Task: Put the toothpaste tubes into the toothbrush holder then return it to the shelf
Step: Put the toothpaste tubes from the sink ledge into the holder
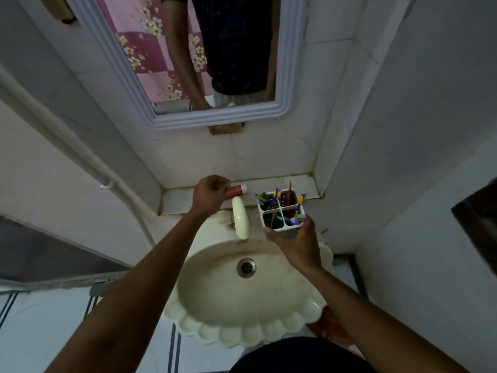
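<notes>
My left hand [209, 193] is shut on a red toothpaste tube [236, 191] with a white cap, held level just above the tiled shelf [177, 199], cap pointing right. A white toothbrush holder [285, 215] with four compartments holds several colourful toothbrushes. My right hand [294, 239] grips the holder from below and in front, keeping it above the sink's back right rim, in front of the shelf. The tube is a short way left of the holder and outside it.
A cream scalloped sink [220, 305] with a drain [246, 267] lies below my hands. Its cream tap [240, 219] sticks out between them. A white-framed mirror [285, 76] hangs above the shelf. Tiled walls close in left and right.
</notes>
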